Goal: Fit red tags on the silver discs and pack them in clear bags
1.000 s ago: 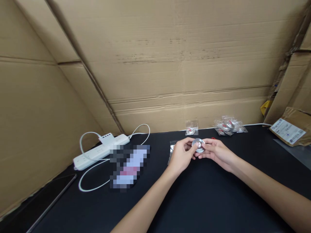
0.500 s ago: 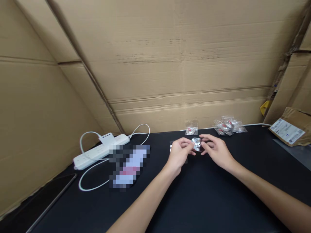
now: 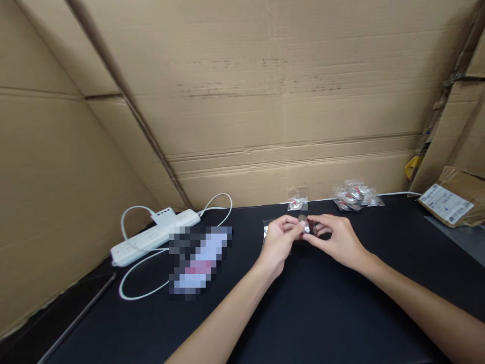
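Note:
A small round shiny metal piece [image 3: 306, 228] is pinched between the fingertips of both my hands, above the black table [image 3: 303, 313]. My left hand [image 3: 279, 237] grips its left side with thumb and fingers. From the right, my right hand [image 3: 337, 235] holds it, the thumb low and the fingers over the top. Fingers cover much of the piece, so its full shape is hidden. A bit of red shows behind the right hand's knuckles. Partly under the left hand lies a clear plastic bag [image 3: 265, 230].
Farther back lie a bagged metal disc [image 3: 296, 203] and a heap of similar clear bags [image 3: 355, 195]. A white power strip [image 3: 155, 237] with looping cables and a pixelated object [image 3: 204, 260] lie left. A labelled brown package [image 3: 450, 199] sits right; a cardboard wall [image 3: 284, 116] closes the back.
The metal piece has turned from showing its broad round face to a narrower, more covered view. My right hand's fingers have closed in around it, nearer my left hand.

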`<state>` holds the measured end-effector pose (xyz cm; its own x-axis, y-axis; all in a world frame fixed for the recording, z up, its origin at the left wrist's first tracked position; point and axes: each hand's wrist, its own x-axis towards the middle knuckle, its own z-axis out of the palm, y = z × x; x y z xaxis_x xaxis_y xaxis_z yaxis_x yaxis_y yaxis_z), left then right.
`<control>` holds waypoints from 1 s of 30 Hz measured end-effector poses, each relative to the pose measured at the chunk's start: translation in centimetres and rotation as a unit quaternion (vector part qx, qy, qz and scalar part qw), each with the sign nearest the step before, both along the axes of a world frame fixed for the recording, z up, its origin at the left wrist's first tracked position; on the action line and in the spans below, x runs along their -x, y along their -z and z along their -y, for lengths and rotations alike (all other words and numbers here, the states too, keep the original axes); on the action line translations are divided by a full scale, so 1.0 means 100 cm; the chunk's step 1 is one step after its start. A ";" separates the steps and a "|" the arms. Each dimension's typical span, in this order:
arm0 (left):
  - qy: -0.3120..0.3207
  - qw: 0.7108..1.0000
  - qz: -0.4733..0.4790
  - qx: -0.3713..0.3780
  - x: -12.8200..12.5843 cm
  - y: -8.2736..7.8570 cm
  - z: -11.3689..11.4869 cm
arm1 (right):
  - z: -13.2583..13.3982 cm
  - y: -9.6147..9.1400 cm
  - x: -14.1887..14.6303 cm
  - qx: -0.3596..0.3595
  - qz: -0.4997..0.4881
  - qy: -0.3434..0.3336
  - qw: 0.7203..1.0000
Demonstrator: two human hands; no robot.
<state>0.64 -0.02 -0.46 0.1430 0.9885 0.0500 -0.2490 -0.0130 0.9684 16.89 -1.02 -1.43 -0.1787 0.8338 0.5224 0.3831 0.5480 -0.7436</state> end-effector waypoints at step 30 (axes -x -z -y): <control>0.117 0.988 0.088 0.041 -0.001 -0.017 0.011 | 0.000 -0.001 0.005 -0.052 -0.039 0.072 0.995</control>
<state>0.77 -1.14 1.27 0.3652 0.9308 0.0158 -0.4005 0.1418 0.9053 16.36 -1.04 -1.29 -0.0172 0.7881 0.6153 0.4059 0.5679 -0.7161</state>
